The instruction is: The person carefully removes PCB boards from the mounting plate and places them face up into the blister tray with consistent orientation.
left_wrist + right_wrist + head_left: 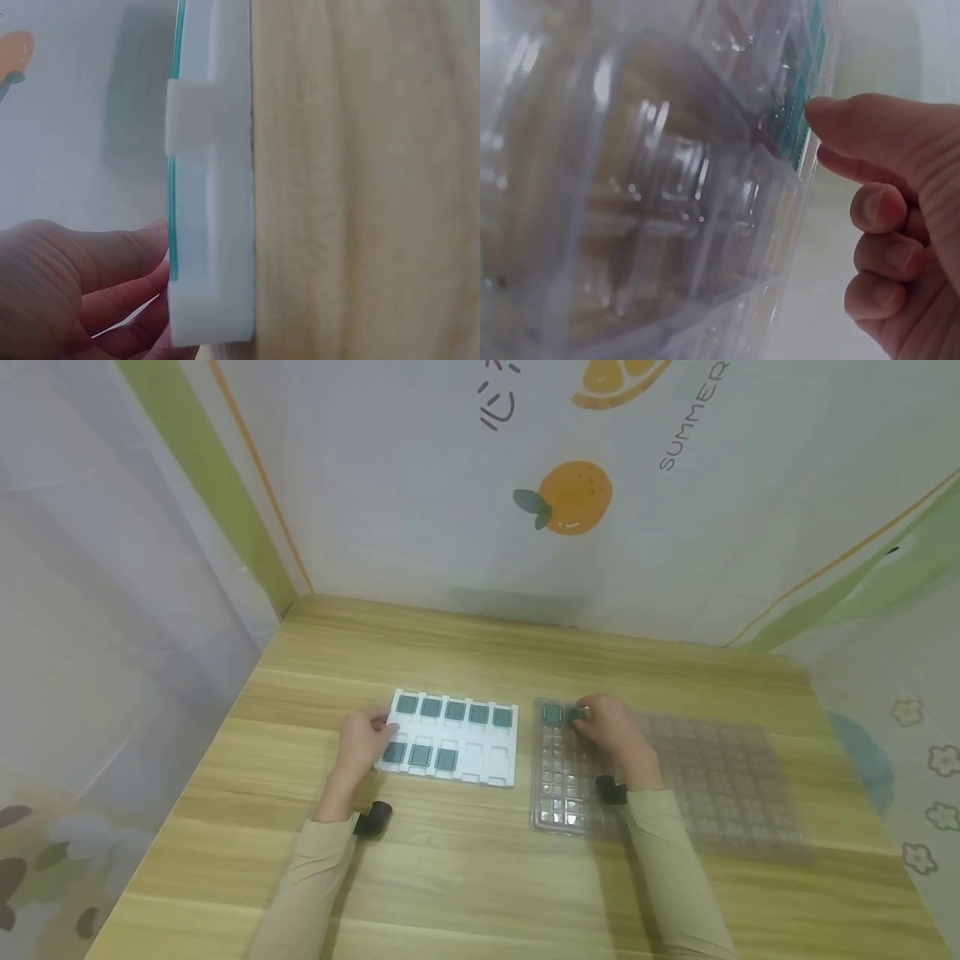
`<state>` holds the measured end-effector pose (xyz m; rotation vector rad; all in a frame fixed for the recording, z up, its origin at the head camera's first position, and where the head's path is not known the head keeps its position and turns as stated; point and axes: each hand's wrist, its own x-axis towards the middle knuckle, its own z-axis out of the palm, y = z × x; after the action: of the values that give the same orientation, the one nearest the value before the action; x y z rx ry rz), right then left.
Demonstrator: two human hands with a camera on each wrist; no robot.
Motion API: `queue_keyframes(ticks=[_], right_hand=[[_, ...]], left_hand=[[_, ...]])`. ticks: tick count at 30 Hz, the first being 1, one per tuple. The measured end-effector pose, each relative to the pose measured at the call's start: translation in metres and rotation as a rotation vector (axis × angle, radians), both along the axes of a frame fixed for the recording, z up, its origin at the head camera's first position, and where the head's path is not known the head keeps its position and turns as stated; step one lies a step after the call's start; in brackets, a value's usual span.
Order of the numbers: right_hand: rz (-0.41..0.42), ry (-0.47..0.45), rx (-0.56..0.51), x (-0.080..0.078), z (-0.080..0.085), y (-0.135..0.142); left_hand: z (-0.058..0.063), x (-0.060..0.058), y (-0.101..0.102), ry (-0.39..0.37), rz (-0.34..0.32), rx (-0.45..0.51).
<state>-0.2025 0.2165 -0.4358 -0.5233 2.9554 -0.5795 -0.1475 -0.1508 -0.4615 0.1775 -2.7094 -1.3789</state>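
Note:
My left hand [365,739] grips the left edge of a white tray [453,735], with the thumb on the near rim in the left wrist view. Small green square boards, which look like circuit boards, fill the tray's top row; several more, such as this green board [421,756], sit in the bottom row. To the right lies a clear plastic tray [557,817] of small pockets. At its top row, my right hand [613,727] pinches a green square board [795,124] set in the second pocket, partly hidden by the fingers. Another green board [552,714] sits in the corner pocket.
Both trays lie on a wooden table [450,877]. The clear tray stretches right beneath my right forearm. A white curtain [420,510] with printed fruit hangs behind the table's back edge. Black wrist cameras, one at the left wrist [372,820], hang low over the table.

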Motion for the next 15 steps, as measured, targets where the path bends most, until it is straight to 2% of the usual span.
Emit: queue_keyframes(ticks=[10, 15], right_hand=[[-0.004, 0.035, -0.005, 0.0004, -0.0004, -0.0028], [-0.016, 0.009, -0.009, 0.0009, 0.0008, -0.0045]], left_hand=[[0.0002, -0.0006, -0.0007, -0.002, 0.001, 0.009], [0.0009, -0.0007, -0.0007, -0.013, 0.002, 0.012]])
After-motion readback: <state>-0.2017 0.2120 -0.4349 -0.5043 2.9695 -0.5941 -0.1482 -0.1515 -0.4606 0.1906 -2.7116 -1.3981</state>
